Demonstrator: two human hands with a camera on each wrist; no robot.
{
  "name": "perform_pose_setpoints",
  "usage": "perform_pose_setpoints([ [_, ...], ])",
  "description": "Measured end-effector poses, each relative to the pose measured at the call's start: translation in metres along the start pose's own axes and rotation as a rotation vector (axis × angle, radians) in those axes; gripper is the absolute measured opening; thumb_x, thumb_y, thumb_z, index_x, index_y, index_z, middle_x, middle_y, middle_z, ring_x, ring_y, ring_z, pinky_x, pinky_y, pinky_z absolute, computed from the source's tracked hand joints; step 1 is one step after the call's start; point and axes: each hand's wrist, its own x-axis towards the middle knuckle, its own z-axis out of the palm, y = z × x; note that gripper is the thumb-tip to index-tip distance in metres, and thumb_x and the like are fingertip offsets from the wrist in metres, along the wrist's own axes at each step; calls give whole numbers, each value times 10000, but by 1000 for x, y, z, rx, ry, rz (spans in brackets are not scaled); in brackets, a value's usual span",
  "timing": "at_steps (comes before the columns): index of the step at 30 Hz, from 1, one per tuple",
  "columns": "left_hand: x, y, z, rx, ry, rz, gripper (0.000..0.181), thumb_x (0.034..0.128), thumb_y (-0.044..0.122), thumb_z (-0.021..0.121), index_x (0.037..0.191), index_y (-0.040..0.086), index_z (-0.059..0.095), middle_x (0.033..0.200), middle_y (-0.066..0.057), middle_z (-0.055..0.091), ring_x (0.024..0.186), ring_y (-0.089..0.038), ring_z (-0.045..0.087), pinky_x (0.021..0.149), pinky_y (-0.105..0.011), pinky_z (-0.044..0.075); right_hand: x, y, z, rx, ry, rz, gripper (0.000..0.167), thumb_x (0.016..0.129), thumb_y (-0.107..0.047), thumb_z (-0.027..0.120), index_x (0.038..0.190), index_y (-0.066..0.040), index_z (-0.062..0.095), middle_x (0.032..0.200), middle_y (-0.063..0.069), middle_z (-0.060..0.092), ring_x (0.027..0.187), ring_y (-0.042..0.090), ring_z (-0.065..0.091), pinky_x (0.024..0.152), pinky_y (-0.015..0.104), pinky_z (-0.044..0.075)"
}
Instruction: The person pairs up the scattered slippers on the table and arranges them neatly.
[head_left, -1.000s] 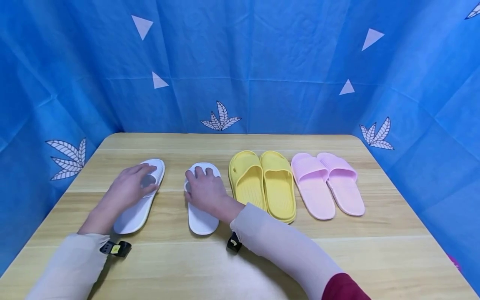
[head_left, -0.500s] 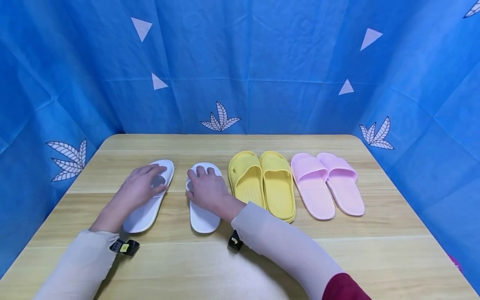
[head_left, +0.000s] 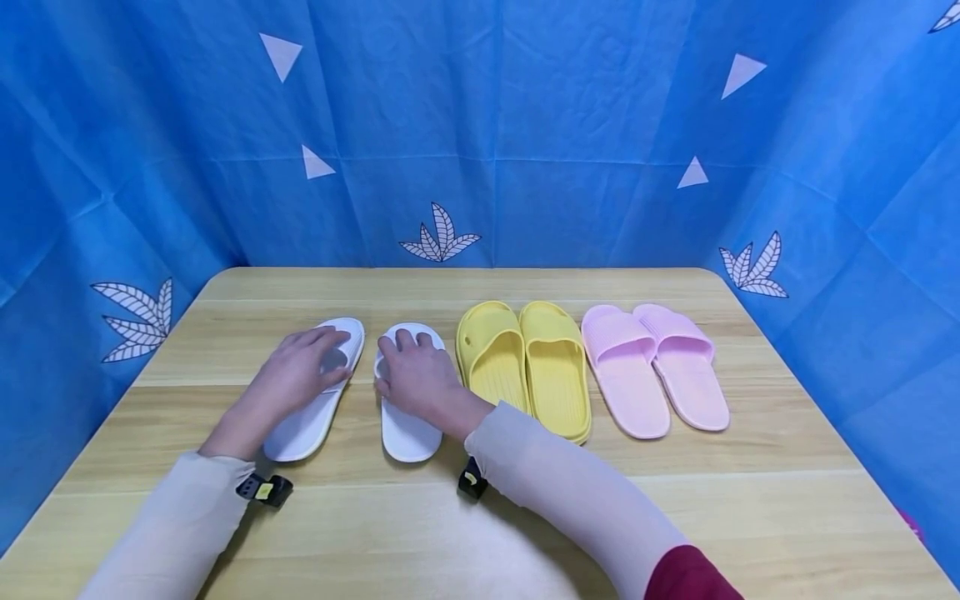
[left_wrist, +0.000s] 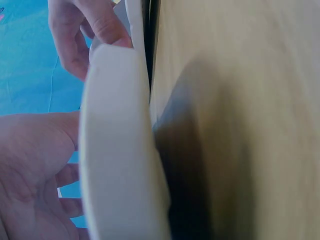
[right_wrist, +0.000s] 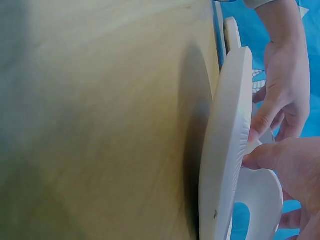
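Observation:
Two white slippers lie side by side on the wooden table, toes toward the back, with a narrow gap between them. My left hand (head_left: 296, 377) holds the left white slipper (head_left: 302, 432) across its strap, thumb on the right side. That slipper leans to the right at its toe. On the right white slipper (head_left: 410, 435), my right hand (head_left: 420, 377) grips the strap, thumb on the left edge. The right wrist view shows the right thumb (right_wrist: 262, 156) against the slipper's side (right_wrist: 225, 145). In the left wrist view the slipper's heel (left_wrist: 117, 145) covers part of the left fingers.
Right of the white pair stand yellow slippers (head_left: 557, 387), close to my right hand and forearm. Pink slippers (head_left: 637, 400) lie further right. Blue curtain (head_left: 495, 125) hangs behind and beside the wooden table (head_left: 360, 533).
My left hand has slid the left white slipper to the right, toward the other one. The right hand and its slipper have shifted only slightly to the right.

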Motion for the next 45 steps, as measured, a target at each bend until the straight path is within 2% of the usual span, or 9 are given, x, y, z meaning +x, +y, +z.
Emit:
perform_pose_setpoints([
  [10,4,6,4,12,3,24,568,918,266,698,1402,43,502,1449,-262,417,1299,-520,355,1053,-656,298,3,3,2,-5,-3,4,578,946,-550,517,1404,-207,441,1294,56,511,1120,284,546,746,372,572],
  [19,9,14,5,22,-14,11,567,926,268,689,1411,50,495,1458,-252,411,1300,-520,355,1044,-660,311,8,8,2,2,-4,14,578,949,-537,526,1413,-203,439,1306,67,512,1138,284,541,792,389,567],
  [34,19,23,12,26,11,37,572,908,267,712,1397,47,510,1432,-247,447,1273,-523,393,1037,-643,338,14,13,4,32,-17,55,624,939,-547,544,1427,-179,420,1316,67,520,1162,278,538,809,392,565],
  [45,26,34,16,38,-16,25,606,917,287,703,1434,70,475,1472,-236,404,1314,-513,351,1030,-656,339,18,19,7,36,-12,88,638,928,-557,559,1428,-182,431,1332,63,510,1186,285,526,850,402,557],
])
